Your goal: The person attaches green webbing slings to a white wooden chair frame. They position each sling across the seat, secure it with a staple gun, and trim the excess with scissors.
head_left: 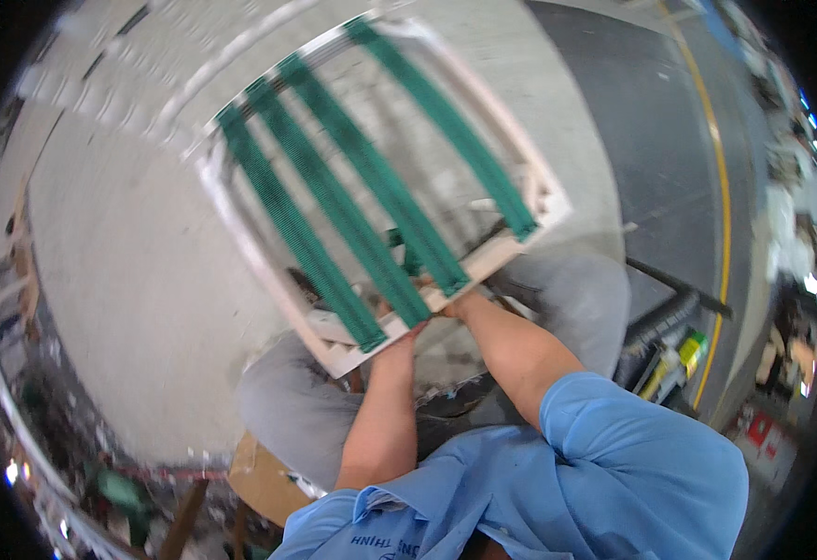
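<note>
Head view, pale wooden frame (240,210) crossed by four green webbing straps (334,201), left hand (406,329) and right hand (447,301) gripping its near rail.

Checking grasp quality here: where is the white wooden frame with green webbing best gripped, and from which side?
Grip the bare near rail of the frame, from the person's side, between strap ends. Both hands, left and right, meet it there; the green webbing straps cover its middle.

The person wears a light blue short-sleeved shirt (558,467) with dark lettering on its collar edge, grey trousers (287,401), and both forearms are bare.
</note>
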Available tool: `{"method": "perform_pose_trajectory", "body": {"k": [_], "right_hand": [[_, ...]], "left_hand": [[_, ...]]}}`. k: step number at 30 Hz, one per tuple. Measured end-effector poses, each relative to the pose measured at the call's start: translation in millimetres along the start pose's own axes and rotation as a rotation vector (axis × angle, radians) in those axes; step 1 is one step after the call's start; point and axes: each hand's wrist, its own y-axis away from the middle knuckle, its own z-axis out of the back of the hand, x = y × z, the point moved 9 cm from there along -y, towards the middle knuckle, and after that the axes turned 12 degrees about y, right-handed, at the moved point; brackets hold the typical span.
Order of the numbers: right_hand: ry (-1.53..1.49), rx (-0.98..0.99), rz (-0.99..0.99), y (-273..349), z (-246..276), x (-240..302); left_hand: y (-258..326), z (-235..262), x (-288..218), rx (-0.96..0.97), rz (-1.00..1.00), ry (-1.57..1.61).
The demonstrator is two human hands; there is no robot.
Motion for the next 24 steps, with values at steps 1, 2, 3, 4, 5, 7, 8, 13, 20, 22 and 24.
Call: {"method": "perform_pose_trajectory", "body": {"k": [1,2,3,4,5,7,8,13,20,22,24], "right_hand": [[0.177,-0.024,-0.017,19.5,4.3,-1.0],[0.371,-0.093,-0.082,44.3,12.7,-5.9],[0.495,-0.182,0.018,72.3,18.6,5.7],[0.747,-0.168,0.098,98.9,16.0,21.3],[1.065,-0.296,0.312,131.5,9.0,48.3],[0.912,-0.534,0.877,229.1,11.6,71.6],[0.584,-0.609,1.046,280.7,33.5,54.0],[0.311,-1.346,0.618,437.9,202.6,-135.0],[-0.017,-1.295,-0.188,417.4,318.6,-381.1],[-0.089,-1.312,-0.216,391.2,326.8,-398.9],[-0.034,-1.39,-0.209,384.8,332.1,-399.4]], "left_hand": [[-3.2,-3.2,-4.0,-0.014,-0.017,0.048],[-5.7,-18.4,-2.0,0.108,-0.008,0.167],[-8.6,-15.5,-0.6,0.021,0.017,-0.009],[-10.0,-24.1,-6.1,0.056,-0.061,-0.197],[-8.3,-42.9,0.0,0.231,-0.076,-0.348],[-4.5,-33.7,10.9,0.019,0.141,0.073],[-2.5,-36.2,6.0,0.001,0.064,0.075],[20.7,-51.9,11.0,0.059,0.017,0.143],[33.4,-61.0,27.1,0.099,0.11,0.202],[31.6,-50.5,13.0,0.002,-0.049,0.194],[27.1,-48.3,13.3,-0.013,-0.033,0.2]]}}
